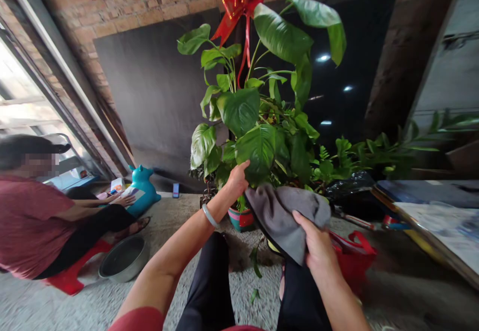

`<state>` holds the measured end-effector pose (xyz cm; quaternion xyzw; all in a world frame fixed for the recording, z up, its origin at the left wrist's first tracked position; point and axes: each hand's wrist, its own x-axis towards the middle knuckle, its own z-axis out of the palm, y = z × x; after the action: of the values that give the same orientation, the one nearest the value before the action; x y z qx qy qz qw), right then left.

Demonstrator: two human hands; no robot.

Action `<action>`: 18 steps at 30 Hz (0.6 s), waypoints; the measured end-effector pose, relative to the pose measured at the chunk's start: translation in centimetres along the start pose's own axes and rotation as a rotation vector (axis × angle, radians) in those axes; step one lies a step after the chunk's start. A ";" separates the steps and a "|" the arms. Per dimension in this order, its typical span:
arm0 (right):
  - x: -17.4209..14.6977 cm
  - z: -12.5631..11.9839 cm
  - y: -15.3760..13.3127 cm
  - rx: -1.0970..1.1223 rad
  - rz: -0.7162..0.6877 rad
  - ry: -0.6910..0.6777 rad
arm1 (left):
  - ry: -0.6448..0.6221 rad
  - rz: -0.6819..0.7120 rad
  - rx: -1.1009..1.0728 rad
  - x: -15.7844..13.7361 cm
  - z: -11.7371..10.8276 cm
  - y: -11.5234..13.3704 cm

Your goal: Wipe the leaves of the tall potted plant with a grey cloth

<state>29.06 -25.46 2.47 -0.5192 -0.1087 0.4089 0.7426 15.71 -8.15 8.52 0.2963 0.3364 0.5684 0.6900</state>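
Observation:
A tall potted plant with broad green leaves stands before me. My left hand, with a pale bangle on its wrist, is closed at the lower edge of a large leaf cluster. A corner of a grey cloth meets this hand and seems pinched in it, though the fingers are partly hidden. My right hand grips the cloth's other side, thumb on top. Between the two hands the cloth hangs in folds, covering part of the plant's lower leaves. The painted pot shows below my left wrist.
A person sits at left on a red stool, hands near a blue animal-shaped toy. A grey basin and a phone are on the floor. At right are a red bag and a table.

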 end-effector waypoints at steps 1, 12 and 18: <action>0.1 -1.6 -0.1 -0.036 -0.003 0.037 | -0.012 0.004 0.005 -0.1 0.0 0.0; 0.0 -7.3 -4.0 -0.049 -0.258 0.280 | -0.331 0.323 0.702 -0.5 1.0 -5.4; 2.8 -3.7 -10.4 0.313 -0.513 0.430 | -0.284 0.335 0.826 4.2 6.9 -8.9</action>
<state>38.21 -27.30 9.07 -0.4291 -0.0130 0.1026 0.8973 27.00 -5.78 5.05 0.6711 0.3844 0.4443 0.4522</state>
